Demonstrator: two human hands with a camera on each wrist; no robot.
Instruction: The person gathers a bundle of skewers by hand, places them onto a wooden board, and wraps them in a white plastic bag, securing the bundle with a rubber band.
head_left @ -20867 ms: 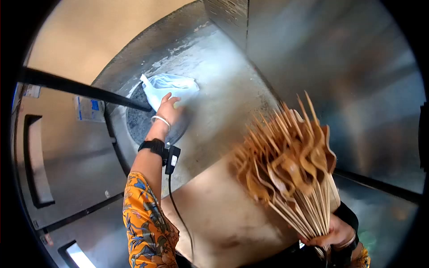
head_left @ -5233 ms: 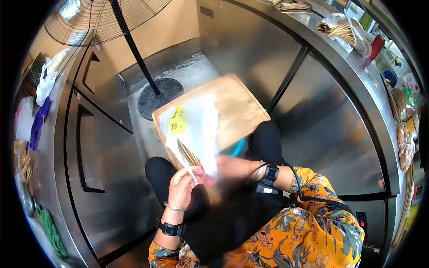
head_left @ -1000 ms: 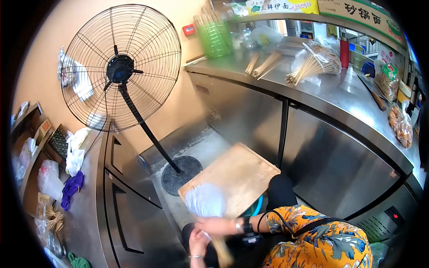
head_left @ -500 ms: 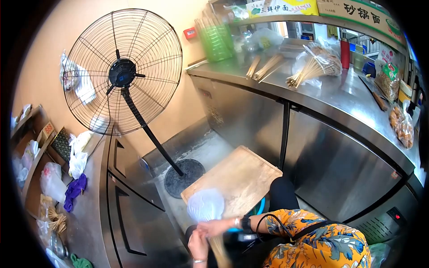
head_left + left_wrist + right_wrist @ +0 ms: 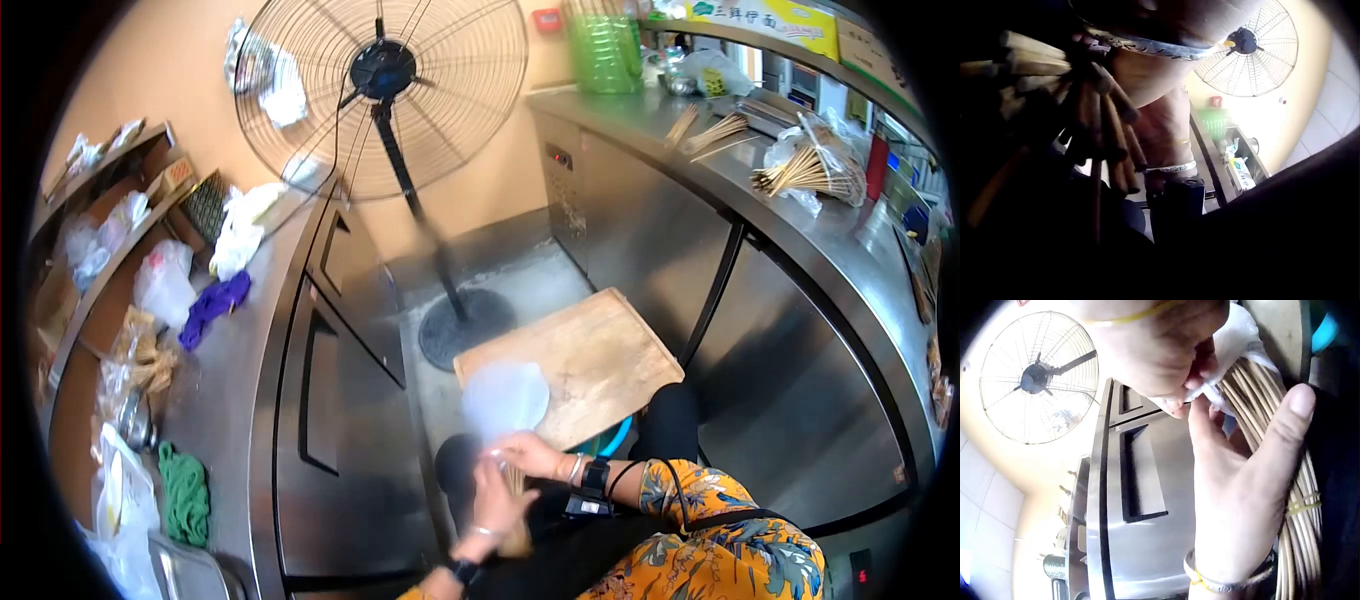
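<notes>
A white plastic bag [image 5: 505,400] covers the upper end of a bundle of skewers [image 5: 1300,550], whose bare sticks stick out below it. A yellow rubber band [image 5: 1304,508] goes round the sticks. My right hand [image 5: 533,455] pinches a twisted end of the bag at its neck. My left hand [image 5: 1235,487] has its fingers curled at the same twisted plastic, with the thumb stretched out across the sticks. Blunt stick ends [image 5: 1110,137] fan out close in the left wrist view. The food inside the bag is hidden.
A wooden board [image 5: 590,350] lies before my knees, with a blue basin [image 5: 618,437] under its edge. Beyond it stands a fan [image 5: 383,70]. Steel counters flank me; more bundled skewers [image 5: 800,170] lie on the right one, a green cloth [image 5: 184,495] on the left.
Earliest, my right hand held the uncovered skewers while my left reached for the bag on the floor. Then the bag came over the skewers; now both hands work its neck. The head view turned left.
</notes>
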